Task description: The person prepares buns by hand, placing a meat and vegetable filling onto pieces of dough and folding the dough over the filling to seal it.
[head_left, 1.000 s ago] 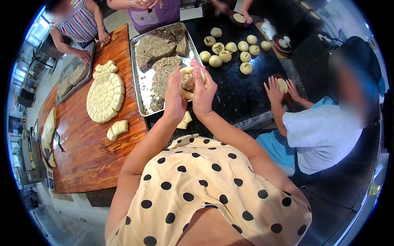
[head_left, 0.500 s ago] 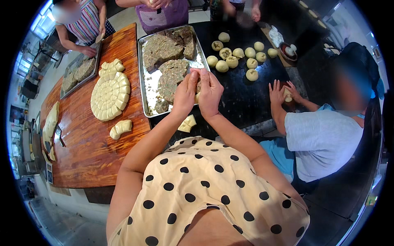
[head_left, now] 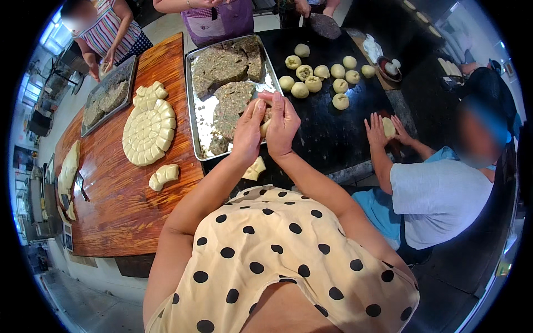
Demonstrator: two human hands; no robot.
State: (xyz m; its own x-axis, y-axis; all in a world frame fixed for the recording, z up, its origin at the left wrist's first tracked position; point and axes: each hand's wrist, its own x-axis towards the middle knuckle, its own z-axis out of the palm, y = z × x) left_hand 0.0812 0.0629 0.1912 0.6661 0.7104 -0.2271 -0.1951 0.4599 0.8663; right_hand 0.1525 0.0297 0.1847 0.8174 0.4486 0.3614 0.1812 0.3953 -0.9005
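My left hand (head_left: 247,132) and my right hand (head_left: 282,127) are pressed together, fingers closed around a small piece of dough (head_left: 265,127). Only a little of its pale side shows between my palms; brownish filling seems to peek out above it, and the rest is hidden. Both hands hover over the lower right corner of a metal tray (head_left: 204,120). In the tray lie large slabs of speckled minced filling (head_left: 222,66), with crumbs scattered about. Just below my hands, a few joined pieces of cut dough (head_left: 254,168) rest on the black tabletop.
Several round filled buns (head_left: 340,101) sit on the black table (head_left: 322,139). To the right, a co-worker flattens dough (head_left: 388,127). A scored dough disc (head_left: 149,131) and a short dough strip (head_left: 164,176) lie on the wooden table (head_left: 116,205). More people stand beyond, one by a second tray (head_left: 86,119).
My hands stay almost in place around the dough, shifting slightly. The right co-worker's dough now looks rounder and flatter. At upper left, a person's hands have pulled back from the second tray.
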